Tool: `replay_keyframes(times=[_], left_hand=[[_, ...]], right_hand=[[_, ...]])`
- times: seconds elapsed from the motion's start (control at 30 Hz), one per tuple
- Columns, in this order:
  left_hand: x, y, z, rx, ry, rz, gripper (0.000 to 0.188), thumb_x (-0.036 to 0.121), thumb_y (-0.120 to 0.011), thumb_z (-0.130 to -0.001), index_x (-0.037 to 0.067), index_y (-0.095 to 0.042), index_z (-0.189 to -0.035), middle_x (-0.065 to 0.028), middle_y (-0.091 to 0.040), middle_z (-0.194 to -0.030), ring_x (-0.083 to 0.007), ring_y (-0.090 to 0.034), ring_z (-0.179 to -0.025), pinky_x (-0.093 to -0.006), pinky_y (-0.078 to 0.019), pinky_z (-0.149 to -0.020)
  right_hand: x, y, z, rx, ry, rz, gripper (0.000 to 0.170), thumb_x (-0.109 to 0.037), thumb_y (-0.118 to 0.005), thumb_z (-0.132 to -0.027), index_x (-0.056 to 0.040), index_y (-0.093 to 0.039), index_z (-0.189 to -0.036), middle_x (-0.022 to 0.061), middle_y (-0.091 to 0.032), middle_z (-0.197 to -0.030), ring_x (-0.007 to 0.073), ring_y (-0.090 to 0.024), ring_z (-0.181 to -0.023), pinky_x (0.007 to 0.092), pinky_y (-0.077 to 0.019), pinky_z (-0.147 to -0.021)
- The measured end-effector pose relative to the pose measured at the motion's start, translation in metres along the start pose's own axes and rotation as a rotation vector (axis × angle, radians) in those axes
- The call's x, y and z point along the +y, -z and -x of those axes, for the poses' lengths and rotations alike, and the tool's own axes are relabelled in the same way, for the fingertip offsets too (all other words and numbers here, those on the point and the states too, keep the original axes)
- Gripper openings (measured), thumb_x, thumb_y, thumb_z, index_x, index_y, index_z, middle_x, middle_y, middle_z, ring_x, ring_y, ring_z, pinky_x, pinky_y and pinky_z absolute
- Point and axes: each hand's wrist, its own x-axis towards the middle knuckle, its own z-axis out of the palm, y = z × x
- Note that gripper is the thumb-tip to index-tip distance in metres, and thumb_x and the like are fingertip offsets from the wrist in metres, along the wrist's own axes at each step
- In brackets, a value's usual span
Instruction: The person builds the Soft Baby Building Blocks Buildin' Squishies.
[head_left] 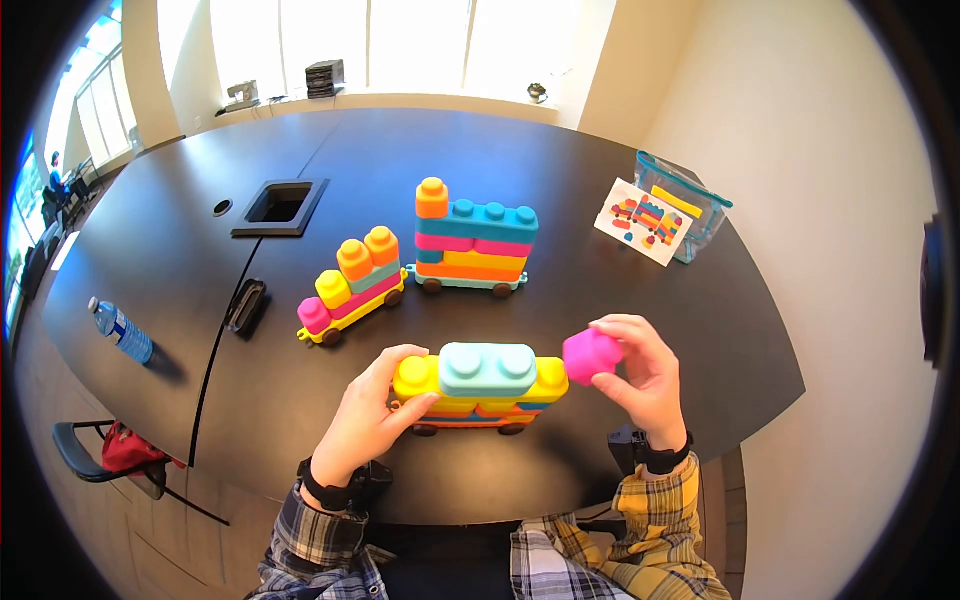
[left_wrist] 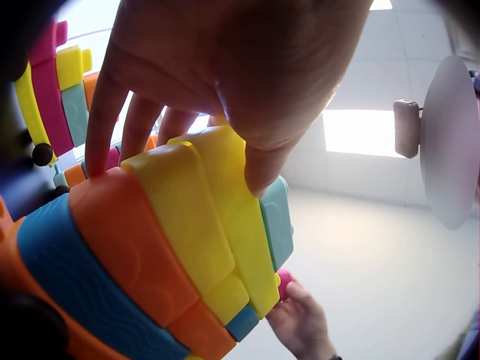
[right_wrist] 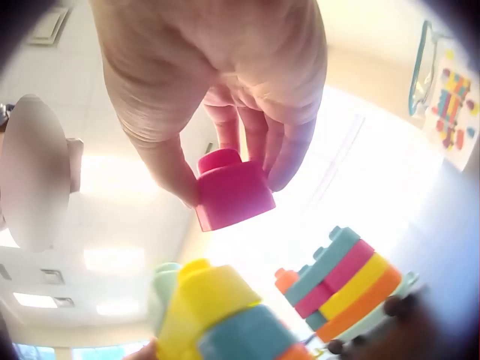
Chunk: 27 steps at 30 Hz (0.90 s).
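Note:
A wheeled stack of yellow, orange and blue blocks [head_left: 460, 406] with a light teal block [head_left: 487, 369] on top stands at the near side of the table. My left hand [head_left: 365, 420] grips its left end, fingers behind and thumb in front; the left wrist view shows the hand [left_wrist: 225, 67] over the yellow layer [left_wrist: 225, 202]. Between thumb and fingers, my right hand [head_left: 645, 380] pinches a pink one-stud block [head_left: 592, 356], just right of the stack's yellow end stud. In the right wrist view the pink block [right_wrist: 234, 193] is held apart from the stack, stud toward the palm.
Beyond the stack stand a short stepped block wagon [head_left: 355, 290] and a taller block wagon [head_left: 475, 245]. A picture card [head_left: 645, 222] leans on a clear bag [head_left: 708, 215] at the back right. A water bottle [head_left: 122, 332], black case [head_left: 247, 306] and table opening [head_left: 280, 207] are left.

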Motion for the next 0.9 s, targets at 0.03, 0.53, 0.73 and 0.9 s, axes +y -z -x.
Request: replay_keyframes(times=[0.03, 0.53, 0.73, 0.9], left_hand=[[0.0, 0.0, 0.0, 0.005, 0.003, 0.001, 0.046, 0.02, -0.077, -0.095, 0.008, -0.057, -0.135, -0.014, -0.07, -0.121, -0.0295, -0.07, -0.108, -0.0374, -0.0566, -0.09], [0.004, 0.001, -0.001, -0.055, 0.05, -0.012, 0.053, 0.016, -0.076, -0.095, 0.006, -0.052, -0.141, -0.014, -0.068, -0.125, -0.0268, -0.067, -0.115, -0.0375, -0.053, -0.101], [-0.001, 0.036, 0.007, -0.187, 0.006, -0.329, 0.081, 0.024, -0.085, -0.089, 0.008, -0.04, -0.155, -0.0169, -0.068, -0.132, -0.0365, -0.066, -0.122, -0.0438, -0.0551, -0.101], [-0.014, 0.016, 0.0, -0.241, 0.104, -0.236, 0.045, 0.016, -0.084, -0.085, 0.001, -0.062, -0.121, -0.0185, -0.073, -0.108, -0.0396, -0.072, -0.101, -0.046, -0.0578, -0.088]], right_hand=[[-0.006, -0.002, -0.005, -0.109, 0.055, 0.137, 0.052, -0.004, -0.084, -0.083, -0.0029, -0.068, -0.132, 0.0149, -0.07, -0.124, 0.0244, -0.069, -0.112, 0.0372, -0.0553, -0.099], [0.005, -0.019, 0.005, -0.312, 0.063, 0.272, 0.066, -0.01, -0.082, -0.087, -0.0044, -0.059, -0.148, 0.0159, -0.066, -0.135, 0.0326, -0.065, -0.123, 0.0406, -0.0493, -0.109], [0.037, -0.015, 0.019, -0.57, -0.214, 0.303, 0.085, -0.021, -0.089, -0.084, -0.0022, -0.046, -0.154, 0.0163, -0.062, -0.145, 0.033, -0.058, -0.135, 0.0414, -0.0423, -0.118], [0.068, -0.021, 0.028, -0.662, -0.26, 0.222, 0.072, -0.018, -0.088, -0.084, -0.002, -0.054, -0.145, 0.0186, -0.065, -0.139, 0.0346, -0.062, -0.13, 0.0429, -0.0477, -0.112]])
